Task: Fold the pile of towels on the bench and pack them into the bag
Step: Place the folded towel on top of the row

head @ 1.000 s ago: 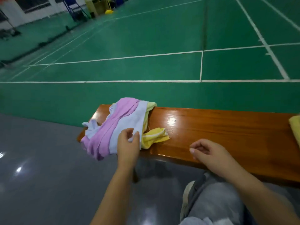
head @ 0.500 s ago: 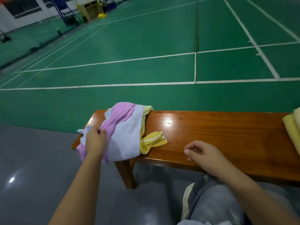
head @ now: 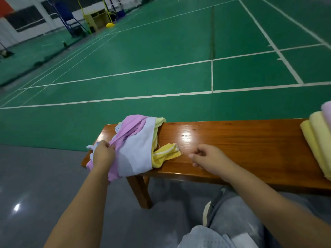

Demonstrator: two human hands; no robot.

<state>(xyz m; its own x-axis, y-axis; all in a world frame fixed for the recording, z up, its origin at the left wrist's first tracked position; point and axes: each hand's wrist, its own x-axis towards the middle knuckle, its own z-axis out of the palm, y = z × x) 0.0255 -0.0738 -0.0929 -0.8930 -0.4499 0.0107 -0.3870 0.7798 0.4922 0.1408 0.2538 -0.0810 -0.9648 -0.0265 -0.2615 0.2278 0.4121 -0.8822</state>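
A crumpled pile of towels (head: pixel 138 145) in pink, pale blue-white and yellow lies on the left end of a glossy wooden bench (head: pixel 232 140). My left hand (head: pixel 103 154) grips the pink towel at the pile's left edge. My right hand (head: pixel 207 158) rests over the bench just right of the pile, fingers loosely curled and holding nothing. A yellow striped towel corner (head: pixel 165 154) sticks out toward it. Folded yellow and pink towels (head: pixel 317 138) are stacked at the bench's right end. No bag is in view.
The bench stands on a grey floor (head: pixel 35 185) at the edge of a green badminton court (head: pixel 161 59). My knee in grey trousers (head: pixel 232 221) is at the bottom right. A blue umpire chair and yellow posts stand far back left.
My left hand moved from the white towel's front edge to the pile's left side and took hold of the pink towel. My right hand stayed almost still on the bench.
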